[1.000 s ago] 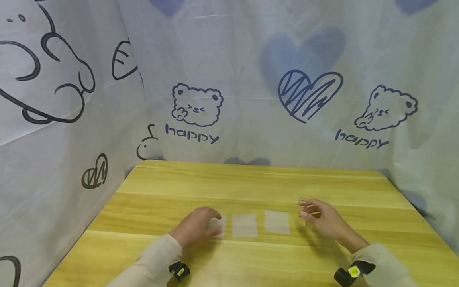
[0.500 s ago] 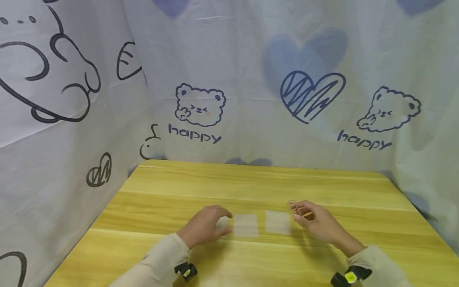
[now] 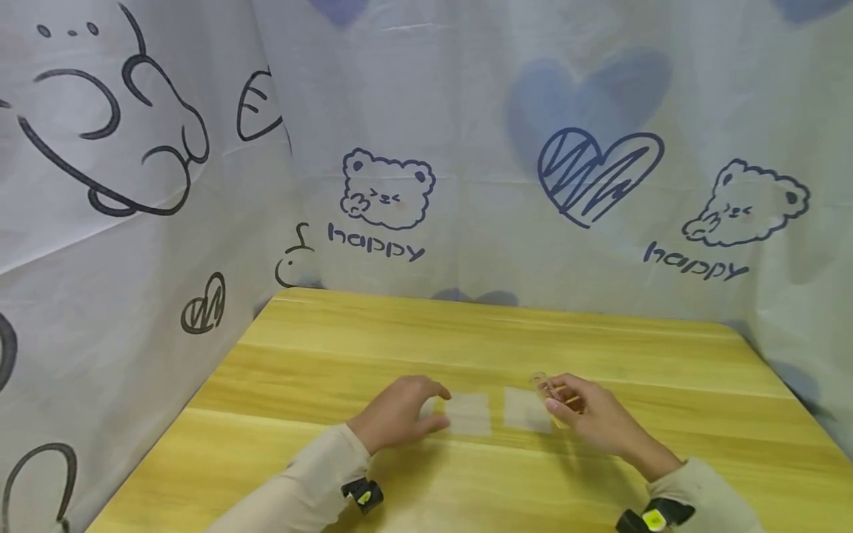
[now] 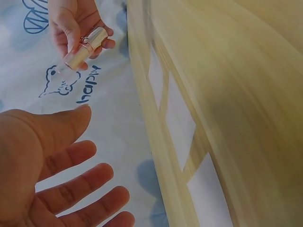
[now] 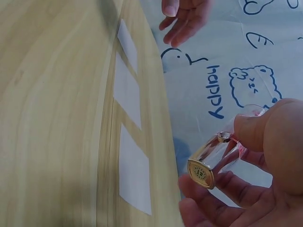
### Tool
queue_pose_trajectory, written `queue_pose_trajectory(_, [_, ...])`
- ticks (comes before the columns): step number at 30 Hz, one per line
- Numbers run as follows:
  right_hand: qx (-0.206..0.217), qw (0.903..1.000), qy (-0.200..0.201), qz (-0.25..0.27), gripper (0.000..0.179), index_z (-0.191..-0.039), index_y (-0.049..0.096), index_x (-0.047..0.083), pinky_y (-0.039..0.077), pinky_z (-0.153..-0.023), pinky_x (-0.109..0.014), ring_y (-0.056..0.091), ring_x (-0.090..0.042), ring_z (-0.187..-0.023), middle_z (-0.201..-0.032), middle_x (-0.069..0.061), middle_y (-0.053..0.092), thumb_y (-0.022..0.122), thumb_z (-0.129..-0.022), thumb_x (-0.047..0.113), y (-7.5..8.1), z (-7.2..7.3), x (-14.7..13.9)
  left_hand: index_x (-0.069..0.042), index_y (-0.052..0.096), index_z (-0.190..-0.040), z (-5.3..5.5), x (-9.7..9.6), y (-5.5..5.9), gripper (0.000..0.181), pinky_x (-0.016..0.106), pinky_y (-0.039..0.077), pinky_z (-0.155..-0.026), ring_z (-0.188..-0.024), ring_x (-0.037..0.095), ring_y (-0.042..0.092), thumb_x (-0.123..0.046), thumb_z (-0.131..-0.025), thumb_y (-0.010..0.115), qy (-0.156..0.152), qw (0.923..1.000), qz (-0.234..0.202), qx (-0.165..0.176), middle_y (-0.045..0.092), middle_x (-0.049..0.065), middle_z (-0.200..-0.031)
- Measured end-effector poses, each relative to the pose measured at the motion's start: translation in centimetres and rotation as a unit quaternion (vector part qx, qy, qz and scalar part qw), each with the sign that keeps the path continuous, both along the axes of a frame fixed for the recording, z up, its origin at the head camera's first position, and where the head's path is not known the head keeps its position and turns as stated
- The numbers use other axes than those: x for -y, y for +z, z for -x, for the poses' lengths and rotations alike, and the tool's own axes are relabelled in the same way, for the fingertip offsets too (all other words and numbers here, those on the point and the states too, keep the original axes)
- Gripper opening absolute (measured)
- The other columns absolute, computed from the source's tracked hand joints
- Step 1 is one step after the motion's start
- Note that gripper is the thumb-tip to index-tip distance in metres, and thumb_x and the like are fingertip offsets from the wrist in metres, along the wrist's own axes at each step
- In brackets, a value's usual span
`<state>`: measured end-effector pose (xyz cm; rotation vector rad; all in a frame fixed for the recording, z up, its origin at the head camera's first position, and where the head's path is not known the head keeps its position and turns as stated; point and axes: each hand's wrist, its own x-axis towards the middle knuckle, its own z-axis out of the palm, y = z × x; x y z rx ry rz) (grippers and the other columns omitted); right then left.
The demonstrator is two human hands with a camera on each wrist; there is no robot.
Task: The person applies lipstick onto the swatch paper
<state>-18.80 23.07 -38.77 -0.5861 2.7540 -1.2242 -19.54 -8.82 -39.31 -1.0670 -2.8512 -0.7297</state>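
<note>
My right hand (image 3: 596,414) holds a small clear bottle with a gold cap (image 5: 203,168) between thumb and fingers, above the table's right side. In the right wrist view the cap's squarish end with a small emblem faces the camera; the palm side hides part of the clear body. The left hand (image 3: 403,413) hovers over the left paper square with fingers spread and nothing in them, as its palm (image 4: 28,156) also shows. Three white paper squares lie in a row: the middle square (image 3: 469,413), the right square (image 3: 526,409), and the left one (image 3: 427,408), mostly hidden behind the left hand.
The yellow wood-grain table (image 3: 426,333) ends at the back against a white curtain (image 3: 466,244) printed with bears, hearts and the word happy. More curtain hangs along both sides. A black strap with a small camera sits on each wrist.
The left hand has moved right, now covering most of the left paper square. The right hand has carried the bottle left, towards the right square. The head view has shifted slightly.
</note>
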Motion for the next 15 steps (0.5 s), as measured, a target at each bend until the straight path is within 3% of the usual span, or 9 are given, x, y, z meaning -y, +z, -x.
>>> queue_pose_trajectory(11, [-0.026,0.9987,0.044,0.001,0.030,-0.120,0.062,0.003,0.052,-0.063,-0.028,0.061,-0.018,-0.080,-0.097,-0.006,0.063,0.059,-0.099,0.024,-0.5,0.1,0.5,-0.002,0.062,-0.123,0.1,-1.2,0.4,0.038,0.038,0.050,-0.090,-0.105,0.026,0.062,-0.022,-0.092,0.069,-0.013,0.9998,-0.015,-0.005,0.066,0.011,-0.117])
queue_pose_trajectory(15, [-0.014,0.9982,0.059,0.004,0.032,-0.120,0.063,0.002,0.052,-0.059,-0.028,0.062,-0.020,-0.078,-0.094,-0.003,0.062,0.058,-0.099,0.026,-0.4,0.2,0.8,-0.004,0.060,-0.126,0.2,-1.7,0.5,0.041,0.035,0.051,-0.086,-0.102,0.025,0.063,-0.024,-0.092,0.069,-0.017,0.9997,-0.016,0.002,0.066,0.011,-0.117])
